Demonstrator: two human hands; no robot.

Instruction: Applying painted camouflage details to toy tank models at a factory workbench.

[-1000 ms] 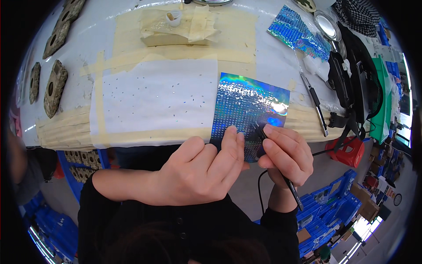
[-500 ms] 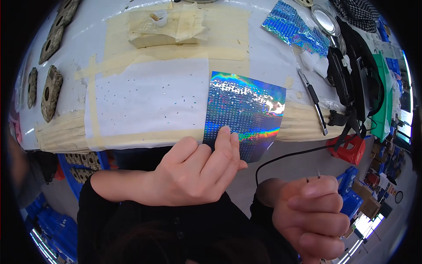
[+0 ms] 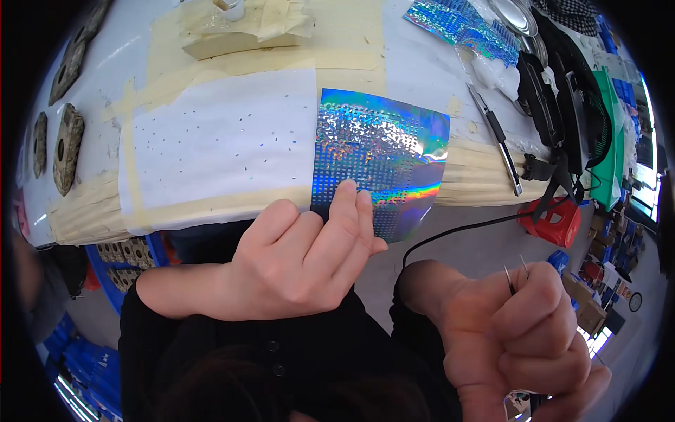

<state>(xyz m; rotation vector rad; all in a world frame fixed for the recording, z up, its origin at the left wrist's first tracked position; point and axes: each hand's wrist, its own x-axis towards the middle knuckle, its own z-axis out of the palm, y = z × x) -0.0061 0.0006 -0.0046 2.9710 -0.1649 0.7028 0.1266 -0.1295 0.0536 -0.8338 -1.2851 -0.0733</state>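
Right hand (image 3: 538,330) swung away from holographic sheet (image 3: 383,151) to lower right, curled round tweezers (image 3: 511,285), tips parted. Left hand (image 3: 299,260) pinches sheet near its lower edge; sheet overhangs worktop (image 3: 415,77) front, beside speckled paper (image 3: 218,151).

hands (image 3: 302,260) (image 3: 527,337) apart, right one curled

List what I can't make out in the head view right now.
In the head view:
- Middle of the tweezers: hidden by the closed right hand.
- Anything between their tips: too small to tell.
- Part of the shiny sheet: covered by the left hand's fingers.
- Top of the white cup: cut off by the upper edge.
- Exact shapes of the flecks: too small.
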